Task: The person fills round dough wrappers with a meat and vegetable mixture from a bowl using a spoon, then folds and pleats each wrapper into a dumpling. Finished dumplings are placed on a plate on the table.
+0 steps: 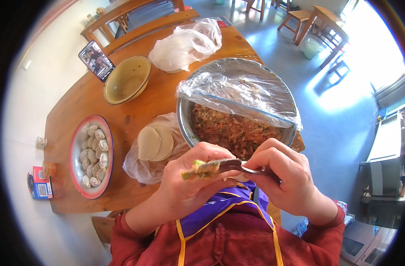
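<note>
My left hand [197, 181] and my right hand [282, 173] meet close to my body, near the edge of a metal basin. A dark utensil [229, 165] with bits of filling on its left end extends from my right hand across the left. Between my fingers a pale dough wrapper [244, 164] shows in part; the hands hide most of it. The basin holds minced filling [222, 128], partly covered by clear plastic film [242, 94]. Left of it, round dough wrappers [155, 143] lie on a plastic bag. Pleated dumplings [95, 153] fill a red-rimmed enamel tray [109, 166].
An empty yellow enamel bowl [127, 79] stands beside an upright phone [96, 61] on the wooden table [122, 114]. A white plastic bag [185, 45] lies at the back. A small jar [49, 168] and a card with printed codes [41, 186] are at the left edge.
</note>
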The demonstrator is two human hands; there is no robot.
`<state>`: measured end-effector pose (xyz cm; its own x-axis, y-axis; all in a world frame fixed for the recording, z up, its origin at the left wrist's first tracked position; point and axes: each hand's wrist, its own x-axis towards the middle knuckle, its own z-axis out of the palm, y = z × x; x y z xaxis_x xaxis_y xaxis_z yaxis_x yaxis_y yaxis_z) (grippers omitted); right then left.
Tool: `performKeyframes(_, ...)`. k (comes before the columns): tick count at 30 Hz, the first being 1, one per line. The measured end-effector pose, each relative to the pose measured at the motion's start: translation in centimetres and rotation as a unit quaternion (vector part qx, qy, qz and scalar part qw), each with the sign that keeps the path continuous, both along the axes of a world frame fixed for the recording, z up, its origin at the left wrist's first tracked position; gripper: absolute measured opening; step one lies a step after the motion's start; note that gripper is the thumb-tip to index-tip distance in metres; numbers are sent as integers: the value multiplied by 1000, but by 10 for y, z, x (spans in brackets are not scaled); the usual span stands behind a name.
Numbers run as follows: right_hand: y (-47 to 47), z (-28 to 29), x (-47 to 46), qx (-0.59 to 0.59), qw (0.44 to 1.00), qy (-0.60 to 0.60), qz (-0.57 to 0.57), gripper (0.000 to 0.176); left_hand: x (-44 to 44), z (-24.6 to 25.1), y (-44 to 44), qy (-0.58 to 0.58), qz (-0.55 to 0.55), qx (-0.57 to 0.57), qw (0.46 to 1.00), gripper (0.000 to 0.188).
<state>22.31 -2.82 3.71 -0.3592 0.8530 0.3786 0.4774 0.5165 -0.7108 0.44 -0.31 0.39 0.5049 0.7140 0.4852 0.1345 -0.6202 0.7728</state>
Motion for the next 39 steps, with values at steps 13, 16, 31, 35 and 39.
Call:
performKeyframes(13, 4, 2, -5, -50, 999, 9, 10, 21, -10, 3, 3, 14, -22, 13, 1000, 29)
performKeyframes(16, 8, 2, -3, -58, 998, 16, 30, 21, -11, 5, 8, 24, -48, 13, 998, 29)
performKeyframes(31, 6, -5, -5, 2, 999, 44, -1, 18, 1, 4, 6, 2, 30, 36, 999, 24)
performKeyframes(35, 1, -5, -7, -2, 1000, 10, -24, 19, 6, 4, 0, -9, 36, 0, 999, 25)
performKeyframes(39, 1, -7, -7, 50, 998, -10, -22, 17, 6, 5, 0, 18, 49, 52, 997, 28)
